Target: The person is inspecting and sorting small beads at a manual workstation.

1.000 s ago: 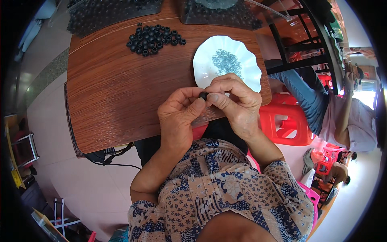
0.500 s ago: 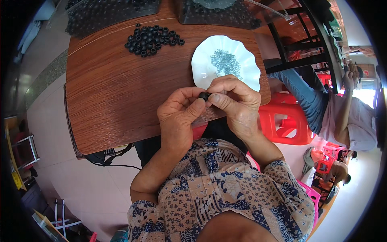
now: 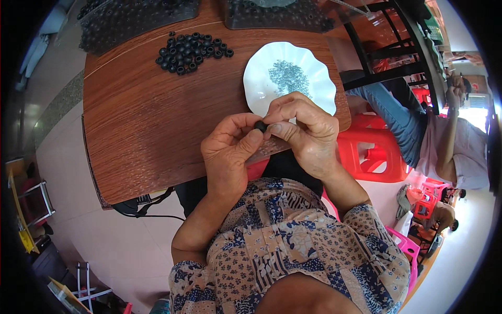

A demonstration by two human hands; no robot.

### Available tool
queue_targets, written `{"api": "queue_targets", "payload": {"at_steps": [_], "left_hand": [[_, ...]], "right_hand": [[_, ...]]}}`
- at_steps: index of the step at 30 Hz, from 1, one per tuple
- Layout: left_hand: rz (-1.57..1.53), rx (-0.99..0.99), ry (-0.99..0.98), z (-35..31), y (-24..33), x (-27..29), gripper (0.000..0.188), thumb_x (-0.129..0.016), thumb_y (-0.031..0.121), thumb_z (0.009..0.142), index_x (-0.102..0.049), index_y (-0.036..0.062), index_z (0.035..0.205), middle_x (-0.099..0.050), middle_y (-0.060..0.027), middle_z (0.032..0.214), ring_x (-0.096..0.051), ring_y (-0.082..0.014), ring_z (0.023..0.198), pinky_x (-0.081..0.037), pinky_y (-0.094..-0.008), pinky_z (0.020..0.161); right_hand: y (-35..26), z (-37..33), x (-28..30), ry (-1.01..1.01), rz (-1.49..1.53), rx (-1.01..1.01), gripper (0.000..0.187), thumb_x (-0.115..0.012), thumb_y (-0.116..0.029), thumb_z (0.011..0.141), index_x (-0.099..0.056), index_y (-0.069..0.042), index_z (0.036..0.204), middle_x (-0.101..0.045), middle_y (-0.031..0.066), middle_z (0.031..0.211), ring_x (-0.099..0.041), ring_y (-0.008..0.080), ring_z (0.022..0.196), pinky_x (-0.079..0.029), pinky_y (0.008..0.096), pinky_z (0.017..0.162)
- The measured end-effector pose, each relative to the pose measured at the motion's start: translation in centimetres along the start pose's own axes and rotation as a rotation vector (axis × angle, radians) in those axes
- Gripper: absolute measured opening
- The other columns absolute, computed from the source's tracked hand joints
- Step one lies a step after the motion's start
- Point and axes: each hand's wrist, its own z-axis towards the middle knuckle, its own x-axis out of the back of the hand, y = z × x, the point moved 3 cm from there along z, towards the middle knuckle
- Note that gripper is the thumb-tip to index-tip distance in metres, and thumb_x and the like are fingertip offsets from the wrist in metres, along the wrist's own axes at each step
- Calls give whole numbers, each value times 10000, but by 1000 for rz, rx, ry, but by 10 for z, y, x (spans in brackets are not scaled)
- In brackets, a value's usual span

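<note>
1. Workpiece: one small black bead [image 3: 260,126] is located between my two hands, in front of my body and just above the near edge of the tabletop [image 3: 146,125].
2. Left hand: my left hand [image 3: 227,152] grips the bead from the left, between thumb and forefinger.
3. Right hand: my right hand [image 3: 314,136] is closed in a fingertip pinch at the bead's right side. I cannot tell whether a smaller part is held inside that pinch.
4. Step in hand: I judge this to be fine two-handed work on a single bead, with the left hand steadying and the right hand working against it.
5. Next move: in my judgement it calls for a firm left pinch, the bead's opening lined up with the right fingertips, and light, controlled pressure. A rounded bead this small could slip.
6. Adjacent supply: a white scalloped plate [image 3: 254,78] lies just beyond my right hand. Its centre shows a grey-green speckled patch; loose pieces or print, I cannot tell.
7. Further supply: a loose pile of black beads [image 3: 188,51] lies farther back, left of the plate.
8. Far edge: two clear bins, a left bin [image 3: 136,29] and a right bin [image 3: 277,18], contain many dark beads.
</note>
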Motion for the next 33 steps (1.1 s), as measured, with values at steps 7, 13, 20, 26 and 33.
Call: {"api": "queue_targets", "payload": {"at_steps": [7,13,20,26,33], "left_hand": [[33,-65,-3,0,1,-2,186,-615,33,874,-598,-47,1040,-633,-58,906,-596,-91,808,-494,-207,771],[-7,-7,28,0,-4,1,207,-636,52,863,-600,-39,1046,-632,-49,905,-597,-92,799,-491,-199,755],[-2,14,33,1,-5,1,217,-646,57,857,-601,-36,1047,-633,-47,907,-600,-95,797,-489,-197,744],[-45,49,62,4,-8,4,204,-648,61,855,-603,-36,1029,-636,-52,893,-594,-99,787,-470,-203,726],[-151,144,78,8,-3,3,190,-609,44,872,-589,-59,1031,-638,-74,882,-570,-104,740,-462,-210,719]], "right_hand": [[-1,0,-1,-42,-111,141,132,-613,127,770,-630,43,870,-580,112,928,-597,140,770,-524,236,664],[3,-2,-5,22,-141,198,106,-605,110,795,-617,51,881,-577,115,923,-608,138,726,-528,234,626],[5,0,-3,-12,-134,215,93,-615,98,794,-637,42,865,-583,112,915,-607,134,713,-519,231,621],[4,-2,-5,19,-115,151,144,-650,89,764,-653,28,894,-591,98,929,-602,139,776,-505,241,653],[2,-3,-9,36,-223,150,299,-693,113,675,-651,2,949,-595,84,979,-574,157,917,-491,272,758]]}}
